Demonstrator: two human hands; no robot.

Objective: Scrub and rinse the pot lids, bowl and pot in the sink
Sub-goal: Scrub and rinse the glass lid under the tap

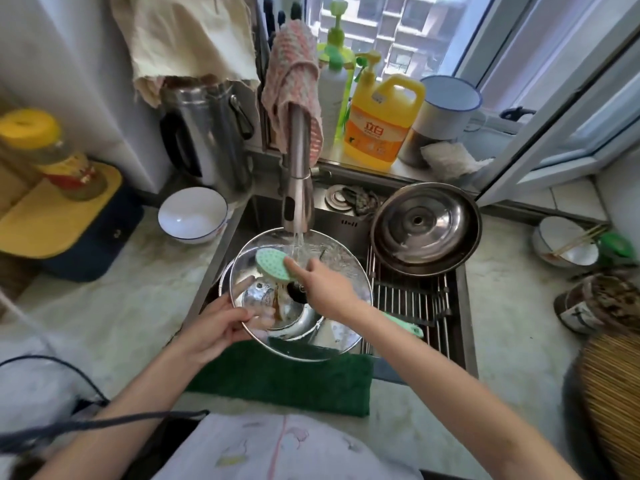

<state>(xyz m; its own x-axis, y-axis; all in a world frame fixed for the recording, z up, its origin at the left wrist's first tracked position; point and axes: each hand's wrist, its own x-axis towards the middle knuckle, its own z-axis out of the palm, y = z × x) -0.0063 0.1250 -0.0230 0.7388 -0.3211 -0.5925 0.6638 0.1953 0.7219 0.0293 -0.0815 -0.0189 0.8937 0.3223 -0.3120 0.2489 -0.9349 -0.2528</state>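
Room: I look down on a pale marbled kitchen counter (114, 306) with a stainless steel sink (346, 216) set under a bright window
Water: the brushed steel tap (298, 161) runs a thin stream onto the far part of the lid
Task thing: the round clear glass pot lid with a steel rim (341, 268) is held over the sink basin, its face toward me; something steel shows blurred through it
Left hand: the left hand (214, 327) is at the lid's near-left rim, thumb on top and fingers curled beneath, seen through the glass, pinching the rim
Right hand: the right hand (325, 289) grips the handle of the mint-green dotted scrubbing brush (273, 265), fingers wrapped, forefinger stretched toward the head
Axis: the brush runs from its head at the lid's far-left, just beside the stream, to a handle tip past the wrist at near-right
Next move, as I judge it: the unscrubbed glass lies back toward the wrist, so the stroke pulls along that axis; the right hand works, the left only steadies
Waiting: a domed stainless steel lid (426, 226) lies upturned at the sink's right; a white bowl with a blue rim (192, 214) sits on the counter to the left
Risk: the wet rim could slip from the pinch
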